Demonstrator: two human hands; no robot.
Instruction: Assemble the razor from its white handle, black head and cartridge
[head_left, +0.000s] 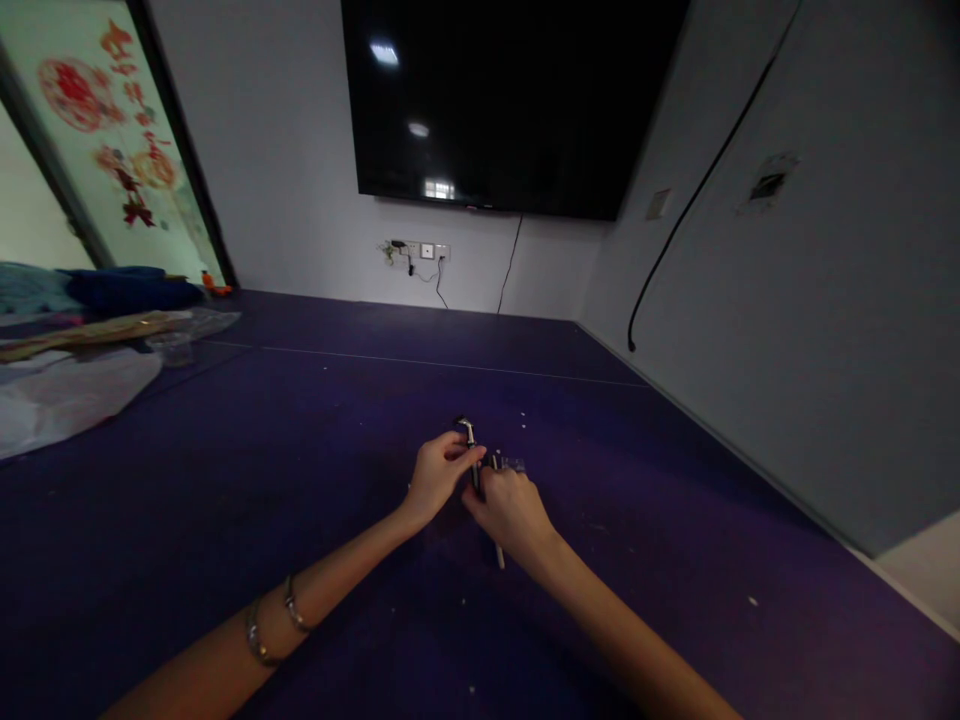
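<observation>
A slim dark tool with a bent, shiny metallic top point(469, 430) stands nearly upright between my hands. My left hand point(439, 475) pinches its upper part between thumb and fingers. Curled close beside it, my right hand point(517, 510) grips the tool's lower part; the fingertips are partly hidden. A thin pale stick point(500, 556) sticks out below my right hand, and whether that hand holds it I cannot tell. Just beyond the right knuckles lies a small clear piece point(514, 464), too small to name.
Both hands are over a dark purple surface point(315, 520) dotted with small white bits. Crumpled plastic bags point(82, 395) and a dark blue cloth point(135, 289) lie at the far left. Beyond are a wall-mounted television point(510, 110), wall sockets point(426, 251) and a hanging black cable point(694, 190).
</observation>
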